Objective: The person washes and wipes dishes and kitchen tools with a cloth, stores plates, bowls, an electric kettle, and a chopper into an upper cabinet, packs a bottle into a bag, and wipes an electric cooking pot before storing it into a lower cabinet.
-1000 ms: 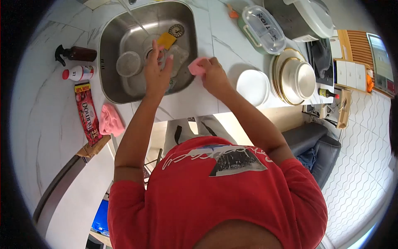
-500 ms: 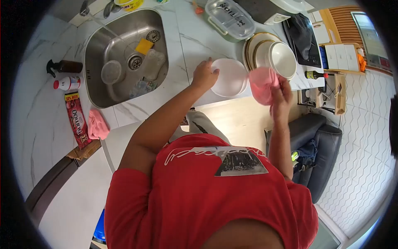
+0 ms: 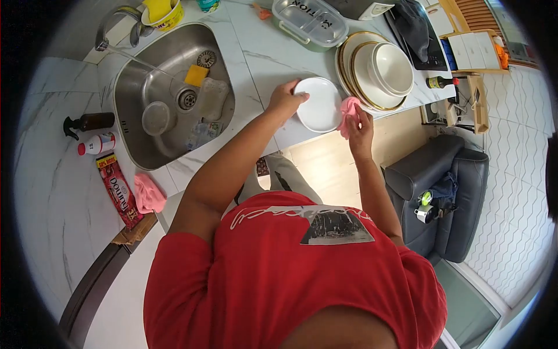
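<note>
My left hand (image 3: 285,100) grips the left edge of a small round white plate (image 3: 318,106), its thumb over the rim. The plate is held over the counter's front edge. At the plate's right side, my right hand (image 3: 361,131) pinches a bunched pink cloth (image 3: 349,113); the cloth is at the rim, though whether it presses on it is hard to tell. Just beyond that hand, white bowls (image 3: 395,70) rest on a stack of gold-rimmed plates (image 3: 351,72).
Left of me, a steel sink (image 3: 131,125) holds a yellow sponge (image 3: 196,75) and clear plastic containers (image 3: 156,118), under a running faucet (image 3: 110,32). A lidded container (image 3: 311,23) stands at the back. Bottles, a red Downy pack (image 3: 119,192) and another pink cloth (image 3: 149,193) lie left.
My right hand has brought the pink cloth left to the plate's edge, and the cloth is now bunched instead of hanging spread. My left hand still holds the plate. The view has shifted slightly.
</note>
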Demonstrator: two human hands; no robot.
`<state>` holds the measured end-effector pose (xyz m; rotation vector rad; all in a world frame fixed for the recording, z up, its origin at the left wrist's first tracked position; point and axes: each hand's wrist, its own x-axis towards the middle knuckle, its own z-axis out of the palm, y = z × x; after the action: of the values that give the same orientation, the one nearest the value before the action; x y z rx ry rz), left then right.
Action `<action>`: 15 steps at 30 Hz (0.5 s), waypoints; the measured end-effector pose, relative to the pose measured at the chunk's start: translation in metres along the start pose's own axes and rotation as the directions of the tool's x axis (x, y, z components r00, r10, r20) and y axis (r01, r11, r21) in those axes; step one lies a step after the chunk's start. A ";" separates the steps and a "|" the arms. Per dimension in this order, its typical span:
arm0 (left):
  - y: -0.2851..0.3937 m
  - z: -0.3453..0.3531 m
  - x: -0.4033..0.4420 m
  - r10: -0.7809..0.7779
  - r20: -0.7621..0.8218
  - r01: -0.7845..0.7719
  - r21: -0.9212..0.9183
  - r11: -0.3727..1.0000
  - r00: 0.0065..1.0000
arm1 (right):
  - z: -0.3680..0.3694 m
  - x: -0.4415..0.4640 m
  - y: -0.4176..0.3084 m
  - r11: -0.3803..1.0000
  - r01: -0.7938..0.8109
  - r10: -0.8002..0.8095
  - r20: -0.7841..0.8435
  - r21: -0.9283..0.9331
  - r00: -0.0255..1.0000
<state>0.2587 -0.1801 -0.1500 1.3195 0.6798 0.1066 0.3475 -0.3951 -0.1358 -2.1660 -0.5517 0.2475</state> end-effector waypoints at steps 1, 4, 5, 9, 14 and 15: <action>-0.001 -0.008 -0.005 -0.023 -0.030 0.019 -0.124 0.992 0.999 | 0.002 0.000 0.002 0.989 0.094 -0.096 -0.015 -0.117 0.995; 0.005 -0.060 -0.033 -0.101 -0.043 0.078 -0.365 0.928 0.994 | 0.020 -0.010 -0.018 0.950 0.129 -0.141 -0.021 -0.285 0.990; 0.002 -0.085 -0.045 -0.048 -0.047 0.022 -0.446 0.895 0.998 | 0.035 -0.014 -0.017 0.909 0.191 -0.183 0.056 -0.371 0.981; 0.036 -0.168 -0.111 0.030 -0.330 -0.160 -0.373 0.914 0.943 | 0.143 -0.072 -0.056 0.884 0.429 -0.389 0.218 -0.184 0.895; 0.066 -0.228 -0.173 0.097 -0.506 -0.322 -0.379 0.867 0.857 | 0.220 -0.055 -0.176 0.876 0.297 -0.459 0.464 0.381 0.758; 0.065 -0.239 -0.181 0.103 -0.514 -0.330 -0.373 0.867 0.852 | 0.223 -0.050 -0.186 0.850 0.152 -0.344 0.313 0.504 0.885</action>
<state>0.0102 -0.0384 -0.0396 0.9100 0.8534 0.7663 0.1665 -0.1630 -0.1244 -1.5513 -0.8988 0.6142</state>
